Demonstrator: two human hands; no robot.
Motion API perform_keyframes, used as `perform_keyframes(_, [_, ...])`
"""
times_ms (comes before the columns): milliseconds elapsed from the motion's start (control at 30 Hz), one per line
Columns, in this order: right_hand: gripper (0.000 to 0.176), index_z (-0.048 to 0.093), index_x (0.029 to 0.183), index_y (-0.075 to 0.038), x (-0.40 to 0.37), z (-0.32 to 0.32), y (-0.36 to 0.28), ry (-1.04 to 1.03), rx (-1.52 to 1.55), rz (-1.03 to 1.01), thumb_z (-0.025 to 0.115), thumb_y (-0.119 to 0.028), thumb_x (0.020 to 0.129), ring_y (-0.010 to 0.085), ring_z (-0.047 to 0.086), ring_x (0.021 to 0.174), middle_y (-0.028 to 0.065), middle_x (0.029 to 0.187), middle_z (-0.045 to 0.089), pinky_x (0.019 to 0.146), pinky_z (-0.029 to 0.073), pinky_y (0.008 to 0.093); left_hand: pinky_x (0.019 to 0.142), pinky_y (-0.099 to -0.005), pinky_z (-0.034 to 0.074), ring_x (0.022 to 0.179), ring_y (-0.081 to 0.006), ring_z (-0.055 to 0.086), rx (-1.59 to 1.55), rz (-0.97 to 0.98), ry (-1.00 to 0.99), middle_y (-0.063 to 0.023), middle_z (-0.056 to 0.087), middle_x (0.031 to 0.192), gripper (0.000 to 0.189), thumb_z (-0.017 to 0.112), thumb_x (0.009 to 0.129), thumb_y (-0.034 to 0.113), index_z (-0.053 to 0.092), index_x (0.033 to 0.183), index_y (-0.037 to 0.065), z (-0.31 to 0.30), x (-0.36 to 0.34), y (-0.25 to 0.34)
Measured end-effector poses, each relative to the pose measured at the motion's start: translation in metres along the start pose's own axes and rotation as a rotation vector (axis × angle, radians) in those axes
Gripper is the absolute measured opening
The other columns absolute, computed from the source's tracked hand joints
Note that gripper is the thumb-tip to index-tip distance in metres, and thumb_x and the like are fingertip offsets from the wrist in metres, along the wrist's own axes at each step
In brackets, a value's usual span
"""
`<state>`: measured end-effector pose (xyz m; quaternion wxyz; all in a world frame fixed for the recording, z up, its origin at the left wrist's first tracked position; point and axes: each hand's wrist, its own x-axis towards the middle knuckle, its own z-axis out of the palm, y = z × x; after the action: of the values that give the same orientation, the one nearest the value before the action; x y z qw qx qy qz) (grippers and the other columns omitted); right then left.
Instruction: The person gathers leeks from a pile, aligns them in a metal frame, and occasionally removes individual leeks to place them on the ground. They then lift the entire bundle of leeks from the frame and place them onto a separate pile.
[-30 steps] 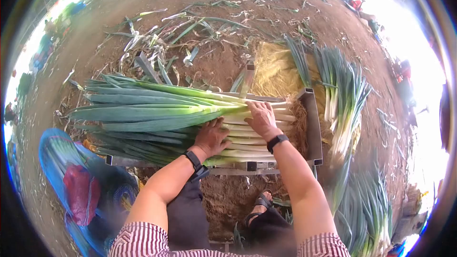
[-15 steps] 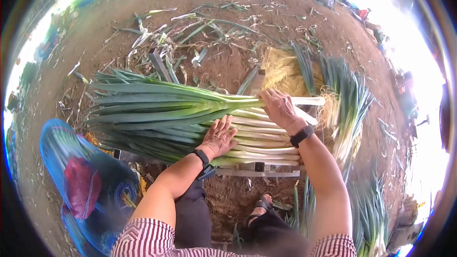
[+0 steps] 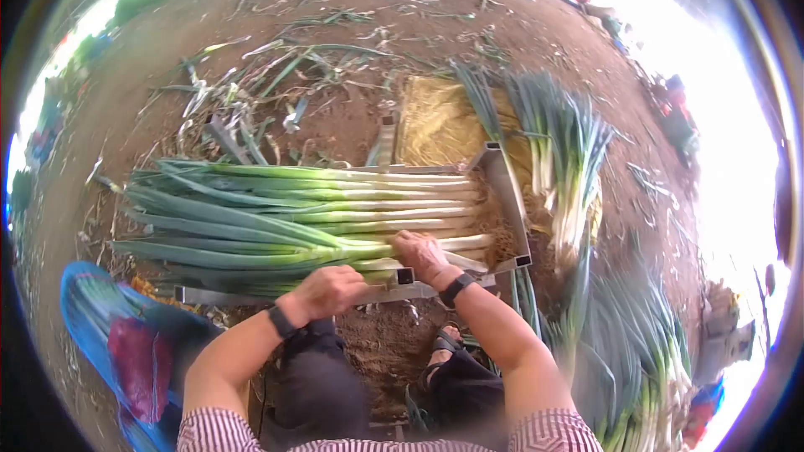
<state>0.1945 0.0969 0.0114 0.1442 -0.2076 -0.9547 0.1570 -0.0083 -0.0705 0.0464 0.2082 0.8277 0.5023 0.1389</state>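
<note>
A thick layer of leeks (image 3: 352,205) lies side by side in a metal frame (image 3: 507,192), green leaves to the left, white stems and roots to the right. My right hand (image 3: 421,258) is closed around the white stem of a leek near the front side. To its left, my left hand (image 3: 328,291) is curled closed at the frame's front edge, beside the green part of the nearest leeks. What its fingers hold, if anything, is hidden under the hand.
More leeks (image 3: 557,138) lie on a yellow sheet (image 3: 440,121) to the right, and another pile (image 3: 645,351) sits at the lower right. A blue bag (image 3: 92,301) with a red bundle (image 3: 138,368) stands at left. Leaf scraps (image 3: 293,63) litter the soil.
My right hand has come down and left from the far leek to the near side. My left hand has gone from lying flat on the leeks to curled at the front edge.
</note>
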Motion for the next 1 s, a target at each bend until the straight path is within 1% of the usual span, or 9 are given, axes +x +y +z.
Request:
perform_keyframes(100, [0.03, 0.059, 0.106, -0.014, 0.009, -0.015, -0.002, -0.248, 0.059, 0.073, 0.068, -0.024, 0.079, 0.0322, 0.063, 0.082, 0.0096, 0.093, 0.063, 0.07, 0.05, 0.0441, 0.102, -0.0453, 0.036, 0.121, -0.0315, 0.045, 0.398, -0.106, 0.367, -0.0186, 0.048, 0.125, 0.047, 0.069, 0.078, 0.022, 0.051, 0.12, 0.011, -0.058, 0.005, 0.033])
perform_keyframes(167, [0.035, 0.06, 0.109, -0.015, 0.021, -0.026, 0.004, -0.379, 0.106, 0.109, 0.069, -0.028, 0.078, 0.0326, 0.064, 0.085, 0.011, 0.093, 0.066, 0.072, 0.051, 0.0425, 0.108, -0.048, 0.028, 0.126, -0.0311, 0.04, 0.63, -0.34, 0.126, -0.0178, 0.044, 0.131, 0.076, 0.073, 0.069, 0.05, 0.048, 0.129, 0.01, -0.06, 0.004, 0.012])
perform_keyframes(333, [0.033, 0.063, 0.102, -0.012, 0.037, -0.037, 0.015, -0.44, 0.131, 0.029, 0.071, -0.03, 0.075, 0.0329, 0.063, 0.087, 0.0128, 0.092, 0.066, 0.077, 0.05, 0.0401, 0.093, -0.0418, 0.044, 0.101, -0.031, 0.06, 0.363, -0.516, -0.236, -0.0158, 0.064, 0.102, 0.06, 0.072, 0.065, 0.037, 0.059, 0.115, 0.006, -0.086, 0.023, 0.005])
perform_keyframes(400, [0.036, 0.062, 0.104, -0.013, 0.035, -0.041, 0.014, -0.44, 0.135, 0.032, 0.073, -0.028, 0.074, 0.0313, 0.062, 0.093, 0.0107, 0.095, 0.066, 0.081, 0.048, 0.0398, 0.086, -0.042, 0.047, 0.094, -0.033, 0.062, 0.252, -0.478, -0.162, -0.017, 0.065, 0.094, 0.043, 0.066, 0.069, 0.035, 0.059, 0.098, 0.004, -0.087, 0.018, -0.003])
perform_keyframes(533, [0.043, 0.058, 0.112, -0.014, 0.005, -0.06, 0.002, 0.043, 0.021, -0.043, 0.074, -0.022, 0.073, 0.0303, 0.053, 0.11, 0.0087, 0.109, 0.062, 0.094, 0.039, 0.0427, 0.08, -0.0427, 0.049, 0.092, -0.0358, 0.062, 0.108, -0.541, -0.193, -0.0215, 0.065, 0.095, 0.04, 0.062, 0.071, 0.034, 0.06, 0.094, 0.001, -0.087, 0.019, -0.009])
perform_keyframes(700, [0.029, 0.061, 0.102, -0.008, -0.086, -0.045, 0.002, 0.008, -0.032, 0.203, 0.069, -0.022, 0.079, 0.0301, 0.059, 0.096, 0.0149, 0.108, 0.061, 0.079, 0.047, 0.0387, 0.083, -0.0432, 0.048, 0.095, -0.0362, 0.062, 0.047, -0.573, -0.251, -0.0222, 0.065, 0.099, 0.051, 0.062, 0.07, 0.036, 0.058, 0.107, 0.001, -0.049, 0.011, -0.026])
perform_keyframes(800, [0.03, 0.058, 0.105, -0.004, -0.126, -0.031, 0.005, -0.175, 0.622, 0.853, 0.057, -0.031, 0.091, 0.0285, 0.063, 0.073, 0.0139, 0.096, 0.064, 0.065, 0.05, 0.0379, 0.084, -0.0435, 0.047, 0.095, -0.037, 0.061, 0.031, -0.553, -0.244, -0.0236, 0.064, 0.101, 0.056, 0.062, 0.07, 0.036, 0.057, 0.113, 0.0, -0.048, 0.011, -0.026])
perform_keyframes(900, [0.039, 0.054, 0.113, -0.005, -0.121, -0.005, 0.012, 0.198, 1.444, 1.26, 0.055, -0.038, 0.092, 0.0252, 0.063, 0.072, 0.0101, 0.085, 0.066, 0.065, 0.051, 0.0363, 0.085, -0.0428, 0.047, 0.097, -0.0372, 0.06, 0.003, -0.573, -0.323, -0.0238, 0.063, 0.102, 0.054, 0.061, 0.07, 0.035, 0.057, 0.111, 0.0, -0.056, 0.013, -0.026])
perform_keyframes(1000, [0.042, 0.053, 0.107, -0.005, -0.108, 0.004, 0.031, 0.329, 1.566, 1.444, 0.056, -0.043, 0.091, 0.0222, 0.061, 0.063, 0.0074, 0.076, 0.065, 0.052, 0.046, 0.034, 0.088, -0.0411, 0.046, 0.1, -0.037, 0.059, -0.048, -0.573, -0.342, -0.0235, 0.063, 0.104, 0.05, 0.061, 0.071, 0.031, 0.058, 0.109, -0.001, -0.072, 0.02, -0.029])
